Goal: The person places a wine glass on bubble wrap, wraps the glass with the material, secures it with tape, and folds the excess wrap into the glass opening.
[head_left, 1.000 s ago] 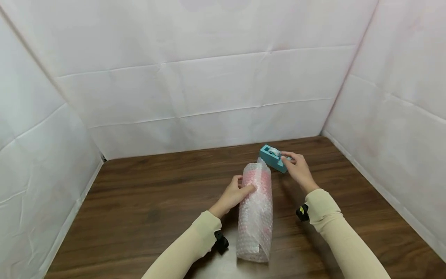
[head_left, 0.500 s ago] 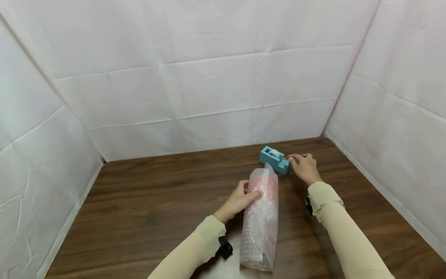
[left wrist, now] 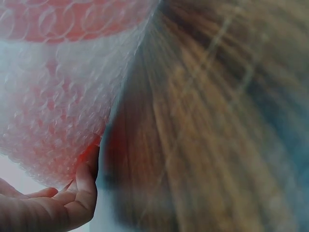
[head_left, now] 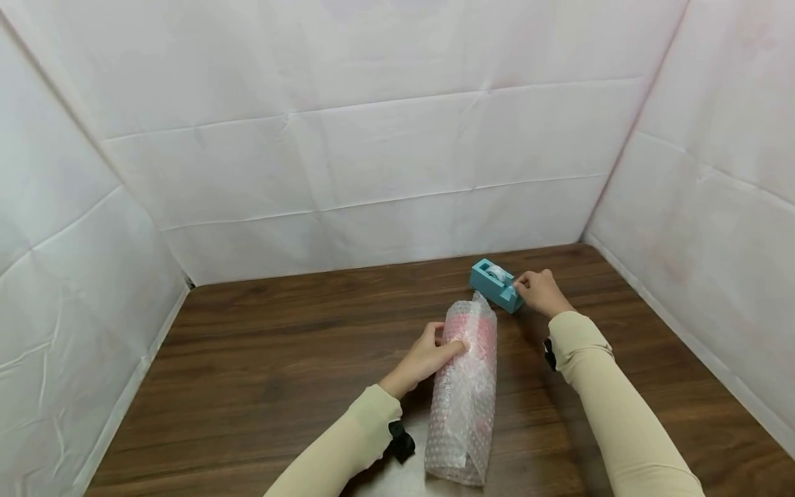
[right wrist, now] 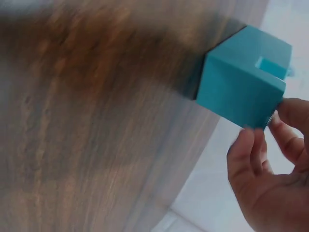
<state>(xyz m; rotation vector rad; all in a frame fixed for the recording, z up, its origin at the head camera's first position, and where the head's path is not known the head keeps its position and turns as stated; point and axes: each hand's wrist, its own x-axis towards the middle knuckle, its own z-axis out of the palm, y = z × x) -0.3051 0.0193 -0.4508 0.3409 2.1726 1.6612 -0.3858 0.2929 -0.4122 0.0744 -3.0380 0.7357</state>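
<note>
A long bundle in clear bubble wrap (head_left: 461, 407), with something pink inside, lies lengthwise in front of me. My left hand (head_left: 427, 353) grips it near its far end, thumb on top and fingers down its left side. In the left wrist view the curled fingers (left wrist: 86, 188) reach the underside of the wrap. Behind the bundle stands a turquoise tape dispenser (head_left: 487, 287) with a roll of clear tape (head_left: 497, 272). My right hand (head_left: 543, 293) is at the dispenser's cutter end, pinching the tape right at the toothed edge (right wrist: 270, 120); the strip itself is barely visible.
Dark wood-grain table (head_left: 279, 359) lies under everything. White sheeting (head_left: 373, 152) rises behind and along both sides, meeting the table's edges. Black wrist cameras (head_left: 401, 442) hang below both sleeves.
My right hand has gone from over the dispenser to its cutter end, first drawing out to the right, then coming back slightly. My left hand and the bundle have shifted slightly right and nearer.
</note>
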